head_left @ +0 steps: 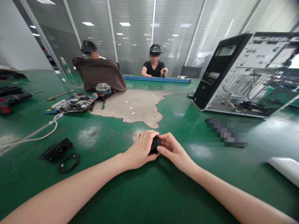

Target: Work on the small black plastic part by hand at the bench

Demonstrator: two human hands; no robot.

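My left hand (140,149) and my right hand (172,148) meet over the green table top (149,193), just in front of me. Both are closed on a small black round part (154,145) held between them. My left fingers wrap over its top and left side. My right thumb and fingertips pinch its right side. Most of the part is hidden by my fingers.
A black speaker-like part (57,150) and a black ring (69,162) lie at the left. A circuit board (72,103), a white cable (35,133) and an open computer case (247,74) stand farther off. Two people sit at the far side. A white object (286,169) lies at the right.
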